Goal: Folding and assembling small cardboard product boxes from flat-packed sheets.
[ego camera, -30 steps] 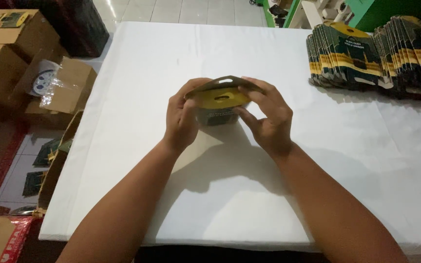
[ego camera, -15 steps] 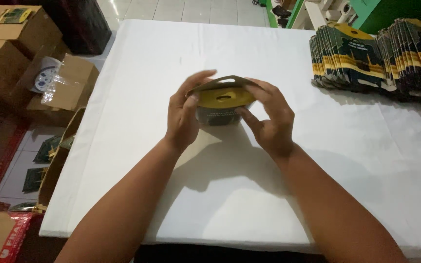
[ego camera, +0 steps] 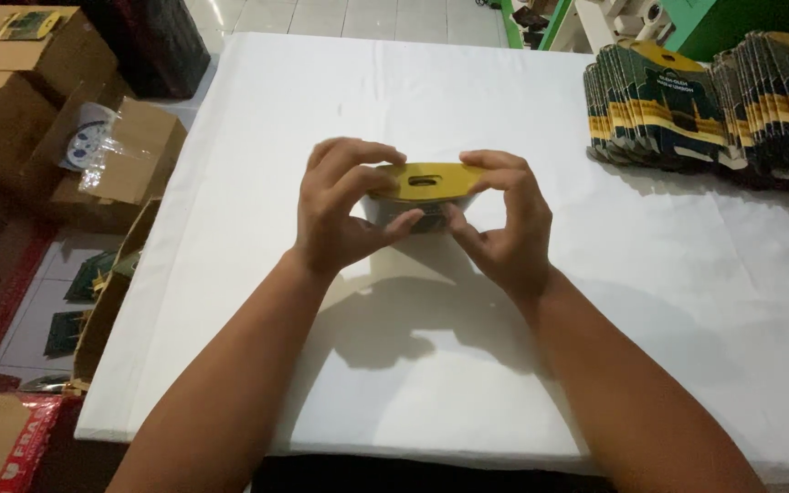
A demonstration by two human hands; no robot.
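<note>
A small dark green and yellow cardboard box (ego camera: 424, 187) with a slotted handle flap on top is held just above the white table (ego camera: 413, 365), near its middle. My left hand (ego camera: 340, 210) grips its left side, fingers curled over the top and thumb underneath. On the right side my right hand (ego camera: 504, 224) pinches it, fingers on the top flap, thumb against the front. The yellow handle flap lies folded down almost flat between my fingers. The lower part of the box is hidden behind my thumbs.
Two stacks of flat, unfolded boxes in the same colours (ego camera: 659, 105) (ego camera: 778, 100) stand at the table's far right. Brown cartons (ego camera: 20, 55) and an open carton with plastic wrap (ego camera: 111, 155) sit on the floor at left. A tall carton (ego camera: 107, 301) leans against the table's left edge.
The raised brown top flap has been pressed down flat over the yellow handle. My left fingers moved from the box's side over its top; both hands shifted slightly away from me.
</note>
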